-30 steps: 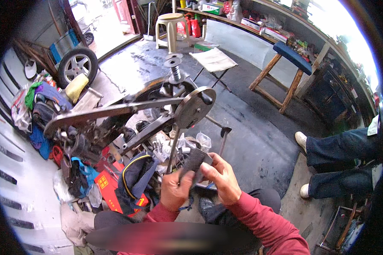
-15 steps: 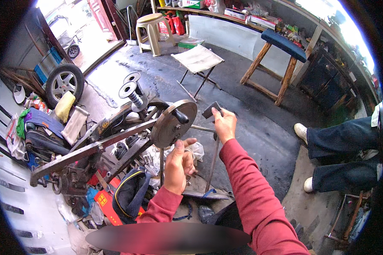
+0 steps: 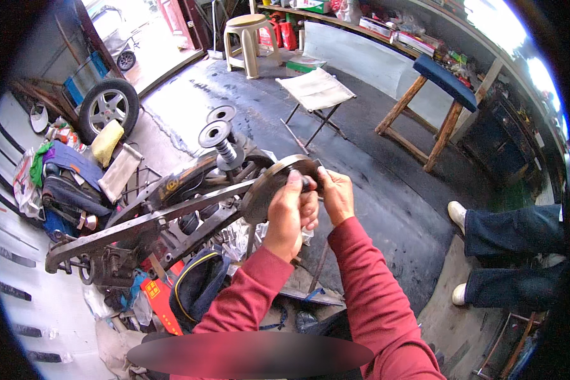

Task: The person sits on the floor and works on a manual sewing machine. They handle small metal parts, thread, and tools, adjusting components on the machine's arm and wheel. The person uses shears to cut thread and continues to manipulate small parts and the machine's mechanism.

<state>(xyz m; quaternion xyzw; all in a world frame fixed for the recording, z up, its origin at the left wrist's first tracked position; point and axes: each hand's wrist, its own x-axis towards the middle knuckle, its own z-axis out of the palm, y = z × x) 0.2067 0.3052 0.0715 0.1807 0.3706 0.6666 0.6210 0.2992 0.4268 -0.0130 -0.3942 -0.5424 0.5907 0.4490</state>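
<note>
In front of me stands an old hand-cranked machine of dark metal, with a long flat bar (image 3: 171, 208) running to a round metal wheel (image 3: 259, 193). My left hand (image 3: 289, 215) is closed around the black crank handle (image 3: 306, 183) on the wheel's face, thumb on top. Beside it, at the wheel's right edge, my right hand (image 3: 337, 195) pinches a small dark flat piece, mostly hidden by the fingers and seemingly touching the rim. Metal spools (image 3: 216, 135) stand upright on the machine behind the wheel.
A folding canvas stool (image 3: 316, 88), a beige plastic stool (image 3: 247, 25) and a blue-topped wooden stool (image 3: 446, 82) stand beyond. A car wheel (image 3: 109, 109) and piled odds and ends lie left. At right are another person's legs (image 3: 513, 234). A dark bag (image 3: 199, 285) sits below the machine.
My left hand has risen from below the wheel and taken hold of the crank handle. My right hand has brought the dark piece left to the wheel's edge. The view has shifted slightly.
</note>
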